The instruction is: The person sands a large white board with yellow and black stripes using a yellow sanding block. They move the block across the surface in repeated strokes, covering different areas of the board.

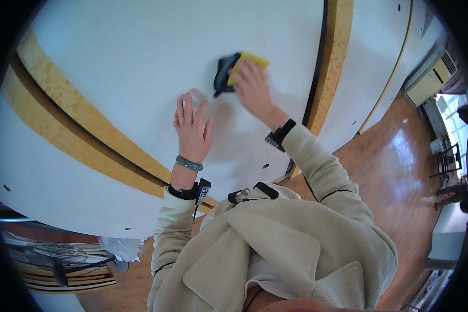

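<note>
A large white panel lies in front of me, edged with patterned yellow strips. My right hand presses on a yellow sheet or pad together with a black hand tool, near the panel's middle. Motion blur keeps me from telling exactly what tool it is. Left of it and nearer my body, my left hand is spread over the white surface, fingers apart and holding nothing. Whether its palm touches the panel is hard to tell. A green bangle and a black wrist strap circle that arm; another strap is on the right wrist.
Yellow strips flank a dark gap on the right, with another white panel beyond. At lower left are a wire-cage fan and a clear plastic bag. A chair and an air conditioner stand across the wood floor.
</note>
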The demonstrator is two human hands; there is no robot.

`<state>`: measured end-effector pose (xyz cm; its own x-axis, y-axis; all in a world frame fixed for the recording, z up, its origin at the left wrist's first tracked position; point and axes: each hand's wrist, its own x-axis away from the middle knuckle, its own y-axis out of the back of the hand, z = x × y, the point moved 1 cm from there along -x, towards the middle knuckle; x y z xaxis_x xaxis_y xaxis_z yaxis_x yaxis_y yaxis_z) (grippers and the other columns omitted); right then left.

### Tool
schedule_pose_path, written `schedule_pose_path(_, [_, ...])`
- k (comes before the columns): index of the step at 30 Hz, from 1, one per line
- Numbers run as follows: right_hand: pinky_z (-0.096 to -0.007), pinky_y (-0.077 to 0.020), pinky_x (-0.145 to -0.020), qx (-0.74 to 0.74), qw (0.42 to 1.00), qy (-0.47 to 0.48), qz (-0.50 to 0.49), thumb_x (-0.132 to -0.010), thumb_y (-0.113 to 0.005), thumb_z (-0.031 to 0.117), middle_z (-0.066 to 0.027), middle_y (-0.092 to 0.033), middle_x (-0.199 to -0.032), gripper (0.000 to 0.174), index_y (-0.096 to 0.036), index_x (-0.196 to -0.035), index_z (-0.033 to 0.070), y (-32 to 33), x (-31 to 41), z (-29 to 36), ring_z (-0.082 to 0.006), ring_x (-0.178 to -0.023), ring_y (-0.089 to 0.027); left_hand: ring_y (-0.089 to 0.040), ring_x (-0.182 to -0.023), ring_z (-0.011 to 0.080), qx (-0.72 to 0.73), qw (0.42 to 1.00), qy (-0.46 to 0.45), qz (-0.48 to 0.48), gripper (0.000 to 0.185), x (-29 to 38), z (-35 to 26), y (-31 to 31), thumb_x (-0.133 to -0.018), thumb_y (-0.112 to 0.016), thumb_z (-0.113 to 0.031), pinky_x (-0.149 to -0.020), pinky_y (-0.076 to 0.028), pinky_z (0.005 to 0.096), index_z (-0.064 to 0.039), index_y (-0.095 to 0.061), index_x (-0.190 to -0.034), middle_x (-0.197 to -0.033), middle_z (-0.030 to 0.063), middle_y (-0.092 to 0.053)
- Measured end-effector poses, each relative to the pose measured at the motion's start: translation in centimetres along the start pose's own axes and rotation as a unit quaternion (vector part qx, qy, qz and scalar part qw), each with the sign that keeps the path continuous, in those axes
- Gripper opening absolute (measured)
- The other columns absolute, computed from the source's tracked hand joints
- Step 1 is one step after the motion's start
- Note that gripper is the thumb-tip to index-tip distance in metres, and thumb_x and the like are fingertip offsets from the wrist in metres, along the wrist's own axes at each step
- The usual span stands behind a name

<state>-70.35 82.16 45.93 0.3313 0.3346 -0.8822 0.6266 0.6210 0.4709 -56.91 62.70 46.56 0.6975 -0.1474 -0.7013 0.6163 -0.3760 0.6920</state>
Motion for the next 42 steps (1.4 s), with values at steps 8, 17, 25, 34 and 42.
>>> schedule_pose_path(8, [-0.0525,-0.0243,-0.117,0.016,0.947,-0.270,-0.174,-0.096,-0.051,0.012,-0.0264,-0.038,-0.152,0.050,-0.043,-0.144,-0.001,1.3,0.8,-12.2,-0.0456,-0.142,-0.031,-0.025,-0.145,0.0467,-0.024,1.000,-0.006,-0.004,0.049,-0.5,-1.2,-1.9,-0.091,-0.064,-0.016,-0.112,-0.027,0.0599,-0.011,-0.053,-0.138,-0.161,0.0215,-0.026])
schedule_pose_path(17, [-0.0538,-0.0260,-0.117,-0.073,0.962,-0.256,-0.063,-0.085,-0.062,0.002,-0.0258,-0.037,-0.150,0.055,-0.048,-0.139,0.001,-2.9,10.4,-1.9,-0.0467,-0.141,-0.032,-0.023,-0.146,0.0475,0.000,0.997,-0.008,0.074,0.047,1.3,-1.4,-4.6,-0.092,-0.064,-0.017,-0.112,-0.026,0.0601,-0.011,-0.054,-0.138,-0.161,0.0235,-0.025])
schedule_pose_path(25, [-0.0529,-0.0252,-0.118,-0.038,0.876,-0.459,-0.143,-0.088,-0.061,0.003,-0.0250,-0.036,-0.153,0.059,-0.042,-0.144,0.002,-7.5,14.7,-5.1,-0.0477,-0.142,-0.030,-0.023,-0.147,0.0474,0.018,0.992,0.022,0.123,0.046,4.2,0.5,-6.4,-0.092,-0.063,-0.015,-0.112,-0.026,0.0596,-0.011,-0.054,-0.137,-0.161,0.0226,-0.024])
schedule_pose_path(34, [-0.0531,-0.0247,-0.118,-0.084,0.936,-0.332,-0.081,-0.089,-0.062,0.004,-0.0262,-0.036,-0.153,0.055,-0.046,-0.141,0.000,-7.7,12.1,0.8,-0.0473,-0.144,-0.028,-0.023,-0.147,0.0473,0.035,0.989,0.029,0.143,0.046,5.7,2.2,-6.7,-0.091,-0.063,-0.014,-0.112,-0.026,0.0590,-0.010,-0.055,-0.136,-0.162,0.0214,-0.024])
schedule_pose_path(42, [-0.0537,-0.0250,-0.118,-0.041,0.900,-0.414,-0.132,-0.088,-0.063,0.005,-0.0251,-0.038,-0.151,0.056,-0.048,-0.141,0.001,-7.7,12.9,-0.9,-0.0471,-0.141,-0.031,-0.024,-0.147,0.0453,0.019,0.992,0.022,0.123,0.043,5.3,2.1,-6.2,-0.092,-0.062,-0.014,-0.111,-0.027,0.0597,-0.012,-0.057,-0.135,-0.162,0.0192,-0.026])
